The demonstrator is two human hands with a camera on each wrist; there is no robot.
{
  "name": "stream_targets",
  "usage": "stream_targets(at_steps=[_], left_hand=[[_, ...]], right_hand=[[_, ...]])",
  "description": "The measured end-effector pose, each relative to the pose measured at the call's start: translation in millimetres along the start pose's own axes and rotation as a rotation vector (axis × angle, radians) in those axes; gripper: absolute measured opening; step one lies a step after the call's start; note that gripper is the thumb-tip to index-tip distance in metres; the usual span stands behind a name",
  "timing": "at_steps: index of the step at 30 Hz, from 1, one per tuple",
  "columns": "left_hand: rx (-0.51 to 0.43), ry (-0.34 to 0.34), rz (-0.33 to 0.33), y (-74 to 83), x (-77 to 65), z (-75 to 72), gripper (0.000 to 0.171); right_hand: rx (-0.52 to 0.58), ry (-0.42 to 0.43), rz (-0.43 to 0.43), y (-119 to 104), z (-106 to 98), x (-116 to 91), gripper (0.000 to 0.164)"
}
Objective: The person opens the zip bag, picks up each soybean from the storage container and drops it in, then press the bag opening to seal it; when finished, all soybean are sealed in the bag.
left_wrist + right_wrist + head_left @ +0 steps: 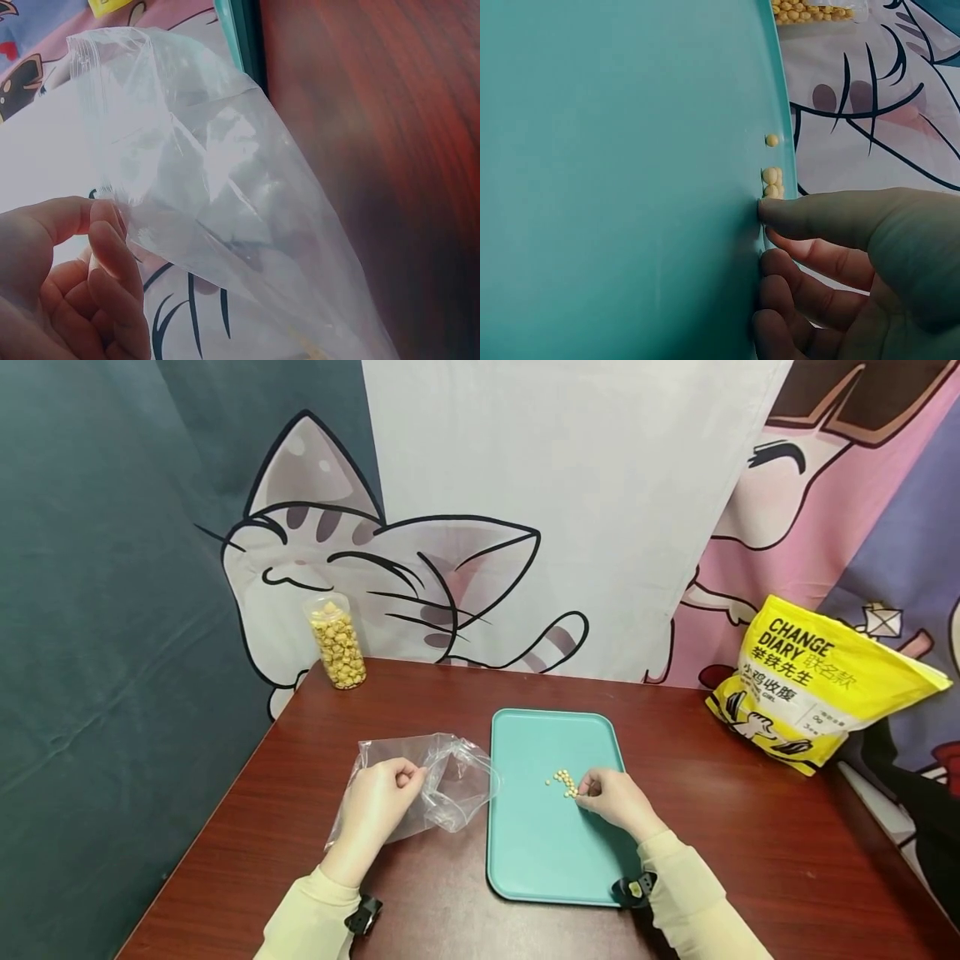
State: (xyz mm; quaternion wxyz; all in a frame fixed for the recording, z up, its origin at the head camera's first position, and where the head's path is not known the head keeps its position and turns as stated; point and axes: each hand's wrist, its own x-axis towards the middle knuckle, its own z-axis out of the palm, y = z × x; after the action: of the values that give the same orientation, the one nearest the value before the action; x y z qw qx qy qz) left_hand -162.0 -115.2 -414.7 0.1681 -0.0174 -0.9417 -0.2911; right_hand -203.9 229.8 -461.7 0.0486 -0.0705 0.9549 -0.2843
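A clear plastic bag with a zip-like ribbed edge spreads over the table, its mouth reaching the left rim of the teal tray. My left hand pinches that edge between thumb and forefinger; the bag fans out beyond the fingertips in the left wrist view. Over the tray, my right hand has curled fingers, thumb and forefinger tips close together at a small cluster of pale yellow soybeans. In the right wrist view, several soybeans lie just past the thumb; I cannot tell whether one is between the fingertips.
A clear jar of yellow popcorn-like pieces stands at the table's back left corner. At the back right leans a yellow printed pouch. A cartoon-cat cloth hangs behind the dark red table.
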Motion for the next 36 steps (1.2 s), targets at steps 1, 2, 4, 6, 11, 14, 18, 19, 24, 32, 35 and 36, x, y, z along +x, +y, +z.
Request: stream_targets(at_steps=[1,2,4,6,11,14,18,19,24,32,35,36], left_hand=[[-0.003,0.002,0.003,0.2,0.0,0.2,0.021],[-0.003,0.003,0.004,0.4,0.1,0.2,0.021],[-0.004,0.005,0.001,1.0,0.3,-0.3,0.021],[-0.002,0.009,-0.004,1.4,0.2,-0.6,0.021],[0.0,0.004,-0.013,1.5,-0.2,0.0,0.022],[-0.008,-0.001,-0.005,2.2,-0.3,1.3,0.022],[-0.006,0.013,0.017,4.1,-1.2,3.0,0.021],[-0.002,0.018,0.024,4.6,-1.5,3.6,0.02],[0.011,0.024,0.032,7.2,-2.4,7.7,0.018],[-0.001,0.019,0.027,11.9,-3.1,12.2,0.016],[-0.005,0.006,0.023,14.6,-3.5,14.2,0.017],[-0.008,0.002,0.024,15.8,-3.6,15.0,0.017]], right_hand=[[0.0,0.0,0.0,0,0,0,0.012],[0.003,-0.001,0.002,0,0,0,0.011],[0.006,0.0,0.007,0,-1,0,0.01],[0.009,-0.002,0.013,1,-1,-1,0.009],[0.021,0.006,0.019,0,-3,-3,0.008],[0.044,0.02,0.002,-3,-4,-5,0.007],[0.082,0.033,-0.033,-10,-2,-7,0.007],[0.088,0.038,-0.044,-12,-1,-7,0.007],[0.11,0.067,-0.098,-24,5,-7,0.007],[0.156,0.09,-0.194,-51,12,-14,0.008],[0.18,0.092,-0.211,-62,13,-16,0.009],[0.186,0.095,-0.219,-65,13,-17,0.009]])
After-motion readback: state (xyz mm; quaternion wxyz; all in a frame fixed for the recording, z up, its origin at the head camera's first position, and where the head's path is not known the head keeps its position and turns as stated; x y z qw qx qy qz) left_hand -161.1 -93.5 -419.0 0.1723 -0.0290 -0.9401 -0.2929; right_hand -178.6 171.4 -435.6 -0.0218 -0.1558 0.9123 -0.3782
